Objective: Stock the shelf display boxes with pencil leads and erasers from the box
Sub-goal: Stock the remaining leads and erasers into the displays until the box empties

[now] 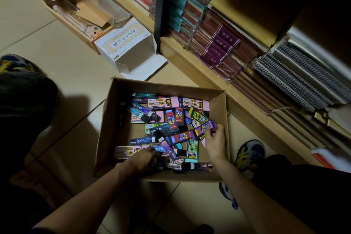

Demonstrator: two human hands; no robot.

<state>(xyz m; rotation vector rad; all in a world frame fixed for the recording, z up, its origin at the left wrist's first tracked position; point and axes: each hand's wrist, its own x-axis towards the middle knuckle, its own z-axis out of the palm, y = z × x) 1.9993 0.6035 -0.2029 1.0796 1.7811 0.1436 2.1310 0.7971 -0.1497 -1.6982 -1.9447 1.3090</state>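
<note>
An open cardboard box [114,112] sits on the floor below me, filled with several loose pencil lead cases and erasers in pink, purple, blue and green. My right hand [215,139] is at the box's right side and pinches a purple lead case [204,128] that lies slanted on the pile. My left hand [141,160] is at the near left of the box, its fingers curled round dark lead cases [161,150]. A white display box [131,45] lies open and empty on the floor beyond.
A wooden shelf [191,62] packed with notebooks and spiral pads runs along the right. A brown cardboard box [62,15] with packaging stands at the upper left. My shoes [248,155] and dark trouser legs flank the box on the tiled floor.
</note>
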